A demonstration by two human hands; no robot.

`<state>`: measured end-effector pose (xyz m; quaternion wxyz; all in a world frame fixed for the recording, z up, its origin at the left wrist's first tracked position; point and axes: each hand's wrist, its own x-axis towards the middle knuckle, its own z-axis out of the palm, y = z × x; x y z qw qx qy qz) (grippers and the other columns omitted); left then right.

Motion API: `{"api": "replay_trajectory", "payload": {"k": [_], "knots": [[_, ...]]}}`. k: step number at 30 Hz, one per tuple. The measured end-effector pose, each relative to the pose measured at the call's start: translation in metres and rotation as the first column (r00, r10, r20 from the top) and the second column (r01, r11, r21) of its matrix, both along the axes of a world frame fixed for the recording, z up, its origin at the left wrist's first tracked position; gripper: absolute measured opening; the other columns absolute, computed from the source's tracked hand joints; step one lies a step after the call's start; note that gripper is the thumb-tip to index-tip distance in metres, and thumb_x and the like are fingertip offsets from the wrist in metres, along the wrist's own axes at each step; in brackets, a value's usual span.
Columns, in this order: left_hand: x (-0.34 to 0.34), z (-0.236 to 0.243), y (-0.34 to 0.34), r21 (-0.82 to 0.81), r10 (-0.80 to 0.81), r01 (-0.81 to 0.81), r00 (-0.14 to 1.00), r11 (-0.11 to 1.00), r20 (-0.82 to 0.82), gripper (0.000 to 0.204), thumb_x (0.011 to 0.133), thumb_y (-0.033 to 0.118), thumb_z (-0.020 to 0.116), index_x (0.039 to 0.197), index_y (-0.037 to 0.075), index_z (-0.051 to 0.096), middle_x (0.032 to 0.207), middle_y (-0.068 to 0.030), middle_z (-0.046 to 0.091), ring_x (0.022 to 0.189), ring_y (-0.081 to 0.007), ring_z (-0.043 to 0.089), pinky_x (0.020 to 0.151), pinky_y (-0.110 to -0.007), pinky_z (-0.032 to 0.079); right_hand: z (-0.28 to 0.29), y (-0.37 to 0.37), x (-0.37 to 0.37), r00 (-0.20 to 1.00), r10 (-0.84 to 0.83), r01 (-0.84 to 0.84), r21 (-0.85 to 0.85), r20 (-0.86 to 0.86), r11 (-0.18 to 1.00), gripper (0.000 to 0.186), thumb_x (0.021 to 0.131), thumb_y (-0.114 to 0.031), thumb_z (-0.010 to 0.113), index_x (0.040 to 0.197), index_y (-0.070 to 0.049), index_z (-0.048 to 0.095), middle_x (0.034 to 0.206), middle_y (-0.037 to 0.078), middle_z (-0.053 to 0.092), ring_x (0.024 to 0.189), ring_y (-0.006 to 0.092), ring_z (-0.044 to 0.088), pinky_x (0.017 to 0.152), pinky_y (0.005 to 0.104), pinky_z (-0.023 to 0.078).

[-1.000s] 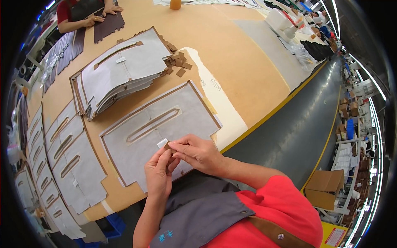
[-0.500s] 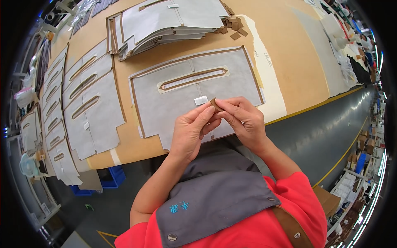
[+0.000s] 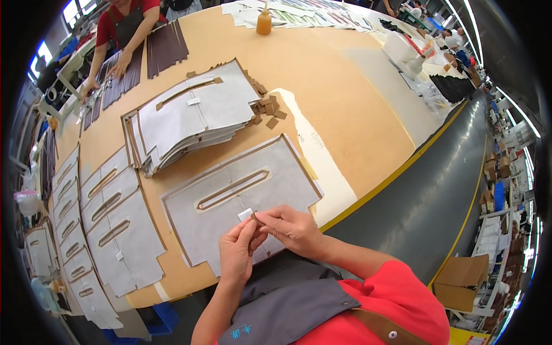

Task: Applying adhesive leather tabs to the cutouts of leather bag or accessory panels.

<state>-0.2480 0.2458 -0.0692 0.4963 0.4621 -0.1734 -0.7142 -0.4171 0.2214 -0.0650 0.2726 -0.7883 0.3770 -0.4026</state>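
Note:
My left hand and my right hand meet at the fingertips over the near edge of a pale grey panel. Pinched between them is a small brown tab, mostly covered by the fingers. The panel lies flat with brown strips along its borders and a long slot framed in brown. Just beyond my fingertips a small white label sits on the panel. More brown tabs lie scattered beside a stack of similar panels farther back.
Rows of overlapping slotted panels cover the table's left side. An orange-filled bottle stands at the far edge. Across the table, a co-worker's hands touch dark strips. A yellow-edged table border runs along the right.
The view has swung, bringing the co-worker and the bottle into sight. Both my hands still pinch the brown tab, which now appears turned more edge-on.

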Motion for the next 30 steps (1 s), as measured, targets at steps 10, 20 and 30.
{"api": "replay_trajectory", "payload": {"k": [10, 20, 30], "knots": [[0.000, -0.028, -0.006, -0.201, -0.045, 0.083, 0.982, 0.976, 0.186, 0.021, 0.099, 0.014, 0.059, 0.110, -0.003, 0.067, 0.099, -0.0084, 0.072, 0.085, -0.0134, 0.070, 0.072, -0.023, 0.057, -0.007, -0.003, -0.001, 0.994, -0.008, -0.011, -0.174, -0.110, 0.985, 0.050, 0.079, 0.001, 0.073, 0.127, -0.003, 0.063, 0.111, 0.012, 0.064, 0.092, 0.0247, 0.067, 0.076, 0.0318, 0.059], [-0.016, -0.013, -0.009, -0.188, -0.005, 0.056, 0.965, 0.981, 0.262, 0.021, 0.099, 0.010, 0.058, 0.113, -0.003, 0.066, 0.095, -0.0071, 0.071, 0.074, -0.0086, 0.065, 0.060, -0.019, 0.051, -0.007, -0.003, -0.009, 0.999, -0.019, 0.016, -0.119, -0.029, 0.993, 0.043, 0.086, -0.006, 0.073, 0.128, -0.003, 0.063, 0.105, 0.012, 0.063, 0.089, 0.0261, 0.066, 0.074, 0.0339, 0.057], [-0.034, 0.002, -0.015, -0.018, 0.002, -0.002, 1.000, 1.000, 0.015, 0.022, 0.099, 0.012, 0.062, 0.116, -0.002, 0.066, 0.100, -0.0080, 0.071, 0.085, -0.0122, 0.069, 0.073, -0.024, 0.059, -0.003, -0.006, -0.023, 0.988, -0.058, 0.029, 0.198, 0.144, 0.980, 0.034, 0.088, -0.003, 0.069, 0.122, -0.006, 0.067, 0.102, 0.010, 0.062, 0.087, 0.0231, 0.066, 0.076, 0.0306, 0.055]]}}
